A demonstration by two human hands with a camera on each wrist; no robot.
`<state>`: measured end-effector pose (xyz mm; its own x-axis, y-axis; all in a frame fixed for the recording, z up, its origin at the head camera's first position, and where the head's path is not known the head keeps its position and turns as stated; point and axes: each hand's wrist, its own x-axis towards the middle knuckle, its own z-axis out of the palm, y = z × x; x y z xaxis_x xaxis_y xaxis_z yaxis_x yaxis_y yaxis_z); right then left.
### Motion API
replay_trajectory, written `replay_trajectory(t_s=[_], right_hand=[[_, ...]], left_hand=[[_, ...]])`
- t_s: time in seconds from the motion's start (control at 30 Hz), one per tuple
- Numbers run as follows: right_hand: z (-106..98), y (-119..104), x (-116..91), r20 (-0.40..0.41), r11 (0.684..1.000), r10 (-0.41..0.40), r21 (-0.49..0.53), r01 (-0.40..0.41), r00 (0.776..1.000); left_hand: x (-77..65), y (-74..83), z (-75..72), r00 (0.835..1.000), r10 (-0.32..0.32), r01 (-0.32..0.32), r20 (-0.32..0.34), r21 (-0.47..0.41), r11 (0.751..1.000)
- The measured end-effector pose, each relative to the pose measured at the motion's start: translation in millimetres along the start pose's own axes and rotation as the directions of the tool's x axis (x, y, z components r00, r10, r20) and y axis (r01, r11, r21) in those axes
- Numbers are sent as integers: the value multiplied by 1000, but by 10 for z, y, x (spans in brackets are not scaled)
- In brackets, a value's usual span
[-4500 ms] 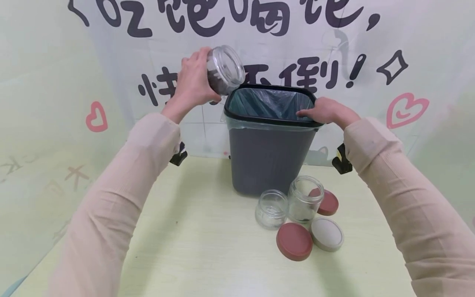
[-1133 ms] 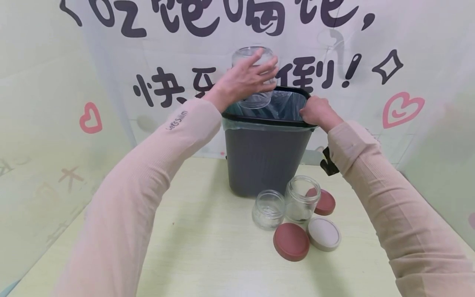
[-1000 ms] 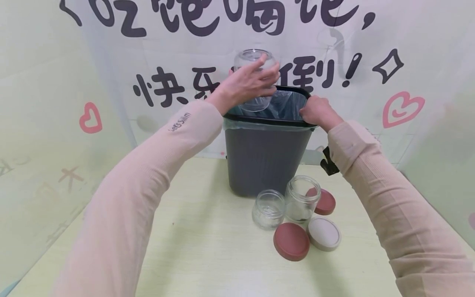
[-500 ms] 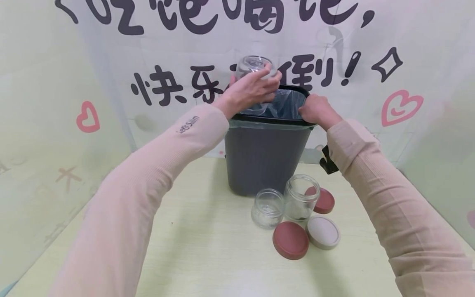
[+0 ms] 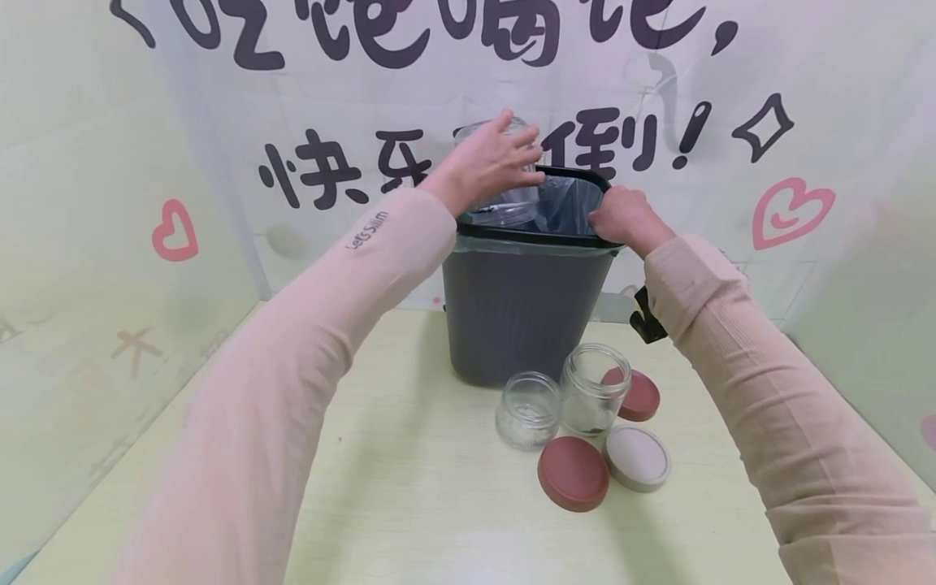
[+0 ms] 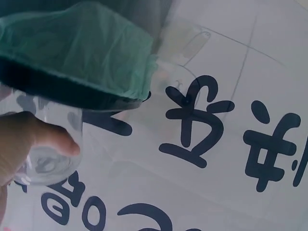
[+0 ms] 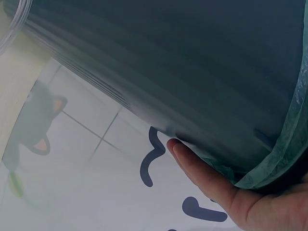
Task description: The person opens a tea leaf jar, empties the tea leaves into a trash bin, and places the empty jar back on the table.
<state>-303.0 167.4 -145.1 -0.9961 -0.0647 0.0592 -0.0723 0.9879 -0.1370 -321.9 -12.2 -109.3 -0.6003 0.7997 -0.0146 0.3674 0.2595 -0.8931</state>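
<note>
My left hand [image 5: 488, 162] grips a clear glass jar [image 5: 506, 213] upside down, its mouth low over the opening of a dark grey trash bin [image 5: 522, 313]. A few dark specks show near the jar's mouth; its walls look mostly see-through. In the left wrist view the thumb lies along the jar [image 6: 50, 166], beside the bin's black rim [image 6: 72, 92]. My right hand [image 5: 625, 218] holds the bin's right rim, its fingertips hidden inside. The right wrist view shows that hand [image 7: 231, 197] at the rim, over the folded bag edge. A translucent green bag [image 5: 574, 203] lines the bin.
Before the bin stand a short glass jar [image 5: 530, 413] and a taller one [image 5: 595, 390], both without lids. Near them lie a red lid [image 5: 574, 474], a beige lid [image 5: 638, 459] and another red lid [image 5: 643, 396]. A printed sheet [image 5: 329, 97] hangs behind the bin.
The jar, tilted left of the bin with dark contents earlier, has moved right and turned upside down over it, now mostly see-through. Lately its tilt shifted slightly. The right hand stays at the rim.
</note>
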Motion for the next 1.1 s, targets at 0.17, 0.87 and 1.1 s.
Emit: replay_trajectory(t_s=[0.17, 0.87, 1.1], right_hand=[[1, 1, 0, 1, 1000, -4, -9, 4, 1000], [7, 14, 1, -9, 1000, -4, -8, 4, 1000], [3, -9, 15, 10, 1000, 15, -11, -15, 1000]], left_hand=[[-30, -86, -33, 999, -47, 48, 8, -211, 976], [-87, 28, 149, 980, 127, -61, -152, 375, 925], [-173, 81, 286, 938, 126, 91, -323, 580, 810]])
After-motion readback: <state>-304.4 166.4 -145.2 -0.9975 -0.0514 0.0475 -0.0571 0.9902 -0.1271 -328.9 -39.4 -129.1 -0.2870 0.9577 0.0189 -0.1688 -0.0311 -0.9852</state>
